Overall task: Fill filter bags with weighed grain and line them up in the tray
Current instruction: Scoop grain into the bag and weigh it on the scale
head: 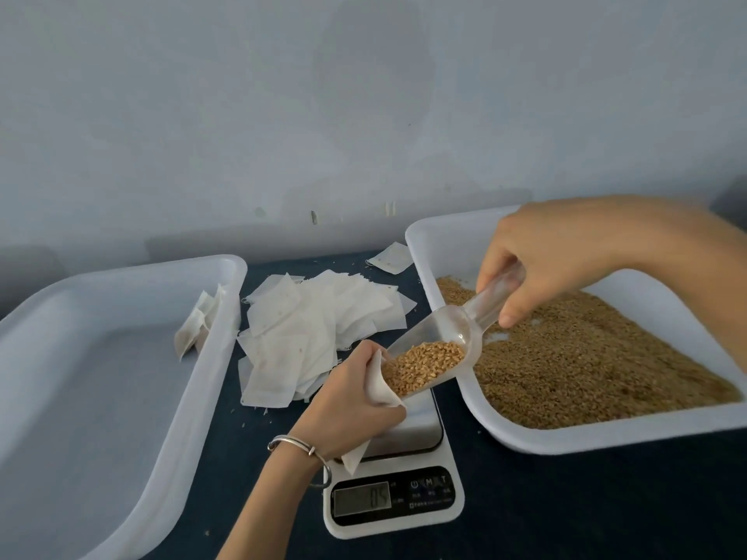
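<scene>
My left hand grips a white filter bag with its mouth held open, just above the scale. My right hand holds the handle of a clear plastic scoop loaded with golden grain. The scoop's lip rests inside the bag's mouth. On the right, a white tray holds a bed of loose grain. The white tray on the left has a few filled bags leaning against its far right wall.
A heap of empty filter bags lies on the dark tabletop between the two trays, and one more bag lies near the wall. A few stray grains dot the table. The scale's display is lit.
</scene>
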Action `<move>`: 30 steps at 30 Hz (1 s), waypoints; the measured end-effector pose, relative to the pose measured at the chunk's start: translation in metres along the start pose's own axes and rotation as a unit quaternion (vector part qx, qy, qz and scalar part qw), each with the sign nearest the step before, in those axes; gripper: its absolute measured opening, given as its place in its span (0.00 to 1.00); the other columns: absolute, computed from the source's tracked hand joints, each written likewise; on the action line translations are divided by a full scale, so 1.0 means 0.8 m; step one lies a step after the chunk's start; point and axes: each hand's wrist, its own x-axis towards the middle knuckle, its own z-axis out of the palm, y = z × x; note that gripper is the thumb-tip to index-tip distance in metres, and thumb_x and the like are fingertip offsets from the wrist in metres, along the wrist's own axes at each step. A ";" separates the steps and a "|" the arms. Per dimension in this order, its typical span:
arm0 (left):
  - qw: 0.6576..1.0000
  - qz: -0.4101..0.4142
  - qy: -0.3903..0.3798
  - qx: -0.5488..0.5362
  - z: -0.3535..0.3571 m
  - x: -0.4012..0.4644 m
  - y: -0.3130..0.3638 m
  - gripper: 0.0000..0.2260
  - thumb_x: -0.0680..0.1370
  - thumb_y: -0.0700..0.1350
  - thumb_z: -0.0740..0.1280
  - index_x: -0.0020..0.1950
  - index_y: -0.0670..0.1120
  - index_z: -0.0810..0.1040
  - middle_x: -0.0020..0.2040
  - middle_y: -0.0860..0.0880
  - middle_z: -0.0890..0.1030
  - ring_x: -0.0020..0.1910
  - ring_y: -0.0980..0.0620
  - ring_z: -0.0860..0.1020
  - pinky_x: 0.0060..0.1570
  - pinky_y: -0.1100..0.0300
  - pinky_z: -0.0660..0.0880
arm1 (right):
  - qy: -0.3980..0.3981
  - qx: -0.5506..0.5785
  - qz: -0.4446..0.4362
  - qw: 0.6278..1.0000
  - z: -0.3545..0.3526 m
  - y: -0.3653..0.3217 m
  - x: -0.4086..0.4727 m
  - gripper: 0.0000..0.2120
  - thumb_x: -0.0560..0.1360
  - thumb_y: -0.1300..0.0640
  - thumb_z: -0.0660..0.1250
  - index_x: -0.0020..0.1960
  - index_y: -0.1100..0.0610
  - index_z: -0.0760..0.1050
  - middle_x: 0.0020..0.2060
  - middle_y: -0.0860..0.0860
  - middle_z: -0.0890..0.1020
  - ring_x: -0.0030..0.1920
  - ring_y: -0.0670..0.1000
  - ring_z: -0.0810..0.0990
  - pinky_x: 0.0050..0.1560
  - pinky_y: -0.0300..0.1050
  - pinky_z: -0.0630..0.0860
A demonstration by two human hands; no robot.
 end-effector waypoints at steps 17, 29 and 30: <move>1.000 -0.001 0.020 0.000 0.003 0.005 -0.007 0.17 0.61 0.47 0.68 0.47 0.54 0.68 0.44 0.55 0.77 0.34 0.63 0.72 0.31 0.69 0.69 | 0.003 0.022 0.017 1.000 0.005 0.008 -0.002 0.16 0.65 0.43 0.75 0.52 0.40 0.81 0.35 0.36 0.79 0.38 0.39 0.76 0.36 0.37 0.68; 1.000 -0.002 0.027 -0.010 0.003 0.003 -0.011 0.17 0.62 0.46 0.68 0.47 0.56 0.67 0.42 0.54 0.78 0.31 0.63 0.72 0.29 0.72 0.68 | 0.009 0.024 0.010 1.000 -0.001 0.011 -0.002 0.13 0.64 0.41 0.75 0.48 0.37 0.81 0.32 0.37 0.81 0.35 0.37 0.77 0.33 0.35 0.67; 1.000 -0.001 0.027 -0.010 0.004 0.003 -0.011 0.17 0.62 0.45 0.68 0.47 0.55 0.67 0.42 0.53 0.78 0.31 0.63 0.72 0.29 0.72 0.68 | 0.009 0.024 0.009 1.000 -0.001 0.011 -0.002 0.13 0.64 0.42 0.75 0.48 0.38 0.81 0.33 0.37 0.81 0.36 0.37 0.77 0.34 0.35 0.68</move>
